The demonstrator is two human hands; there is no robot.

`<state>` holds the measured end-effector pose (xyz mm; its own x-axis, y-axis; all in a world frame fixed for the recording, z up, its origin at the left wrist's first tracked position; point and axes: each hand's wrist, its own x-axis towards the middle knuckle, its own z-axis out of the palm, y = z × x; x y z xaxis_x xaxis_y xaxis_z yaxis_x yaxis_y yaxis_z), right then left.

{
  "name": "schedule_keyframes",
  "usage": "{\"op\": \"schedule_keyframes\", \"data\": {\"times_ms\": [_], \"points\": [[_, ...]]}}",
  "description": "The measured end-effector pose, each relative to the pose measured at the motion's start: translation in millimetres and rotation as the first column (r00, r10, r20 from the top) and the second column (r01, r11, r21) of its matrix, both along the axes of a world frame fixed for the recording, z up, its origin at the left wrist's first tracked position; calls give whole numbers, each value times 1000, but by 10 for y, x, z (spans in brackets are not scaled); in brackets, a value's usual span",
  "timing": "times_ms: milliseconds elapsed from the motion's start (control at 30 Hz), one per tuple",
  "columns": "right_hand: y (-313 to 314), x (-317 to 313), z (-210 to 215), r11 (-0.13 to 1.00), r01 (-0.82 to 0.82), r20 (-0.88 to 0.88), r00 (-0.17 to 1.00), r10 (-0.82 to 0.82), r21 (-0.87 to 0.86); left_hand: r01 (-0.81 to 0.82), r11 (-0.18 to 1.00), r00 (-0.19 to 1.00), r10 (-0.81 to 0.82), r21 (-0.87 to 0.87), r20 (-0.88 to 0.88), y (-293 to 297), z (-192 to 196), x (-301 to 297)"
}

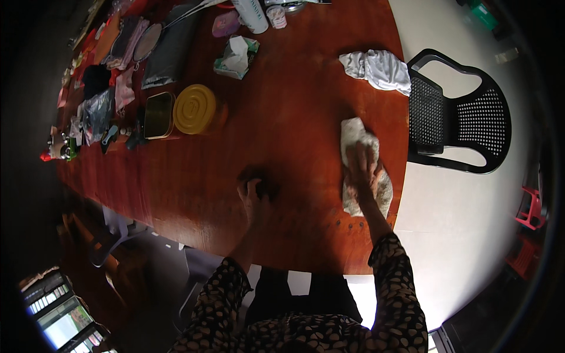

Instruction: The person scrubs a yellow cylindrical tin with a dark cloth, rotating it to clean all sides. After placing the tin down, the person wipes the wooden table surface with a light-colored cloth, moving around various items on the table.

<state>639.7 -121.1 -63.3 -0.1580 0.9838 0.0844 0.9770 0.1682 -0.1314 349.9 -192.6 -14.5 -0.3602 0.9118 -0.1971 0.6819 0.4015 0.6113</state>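
My right hand point(363, 167) presses down on a whitish, rumpled cloth point(352, 130) spread near the right edge of the reddish-brown wooden table point(294, 153). The cloth sticks out above and below the hand. Over the middle of the near half of the table is my left hand point(254, 195), with its fingers curled. A dark patch lies against those fingers; whether it is a small dark object or shadow is hard to make out. Farther off on the right edge, a second white cloth point(379, 70) lies crumpled, apart from both hands.
A round yellow lid point(195, 109) and an open rectangular tin point(159, 116) stand left of centre. Beyond them are a tissue pack point(236, 57), a white bottle point(251, 15) and a grey folded sheet point(168, 56). Clutter fills the far left. A black chair point(479, 112) stands against the right edge.
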Motion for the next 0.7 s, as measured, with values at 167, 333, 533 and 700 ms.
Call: {"op": "schedule_keyframes", "data": {"times_ms": [167,333,533,700], "points": [[-1357,-308,-15,925,-371,-131,925,358,-88,37,993,993,-48,109,105,267,-202,142],[-1857,-716,157,843,-531,-203,837,508,-83,123,992,983,-117,-30,139,350,-187,314],[-1675,-1403,214,851,-508,-200,854,479,-130,-155,986,988,154,64,20,-100,-142,-246],[-1332,-2384,225,829,-535,-131,844,519,-162,-399,895,889,431,198,-153,-902,-556,-1482]]}}
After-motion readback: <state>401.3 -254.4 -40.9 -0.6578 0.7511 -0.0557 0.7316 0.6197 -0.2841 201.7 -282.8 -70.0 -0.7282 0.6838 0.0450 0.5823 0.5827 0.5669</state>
